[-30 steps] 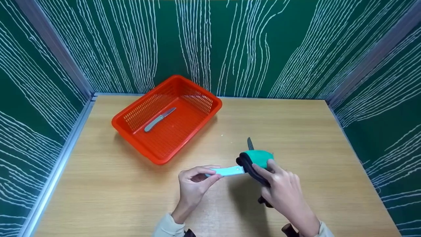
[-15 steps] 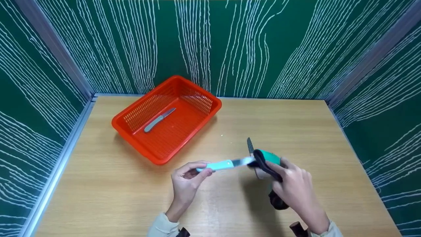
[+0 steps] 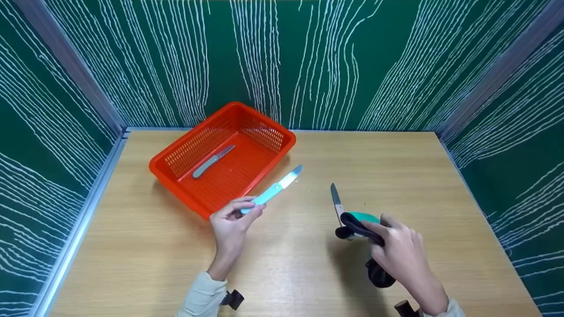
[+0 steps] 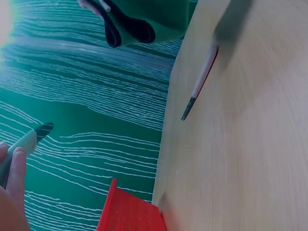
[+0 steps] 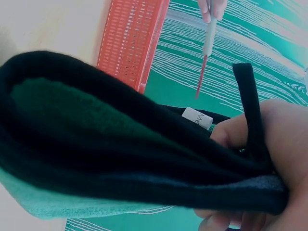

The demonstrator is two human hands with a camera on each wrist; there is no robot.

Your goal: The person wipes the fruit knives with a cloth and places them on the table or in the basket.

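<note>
My left hand point(image 3: 232, 226) pinches the end of a paring knife's turquoise handle point(image 3: 266, 193), near the basket's front edge. The blade points up and to the right, apart from the cloth. In my right hand point(image 3: 401, 251) is a folded green cloth point(image 5: 96, 207) with black edging and a white tag point(image 5: 197, 118). Its folds hang below the fingers. Behind the cloth in the head view, another knife with a pinkish handle point(image 3: 339, 209) lies on the table, its lower end partly hidden. The left wrist view shows that pinkish handle point(image 4: 206, 70) more fully.
An orange-red plastic basket point(image 3: 176, 193) with slotted sides stands at the back left of the wooden table point(image 3: 396, 167). Inside it lies a grey-handled knife point(image 3: 205, 167). Green walls point(image 3: 396, 35) with white wavy lines enclose the back and sides.
The turquoise knife's blade has come out of the cloth folds. My left hand has carried the knife left and up toward the basket. My right hand has shifted slightly right with the cloth.
</note>
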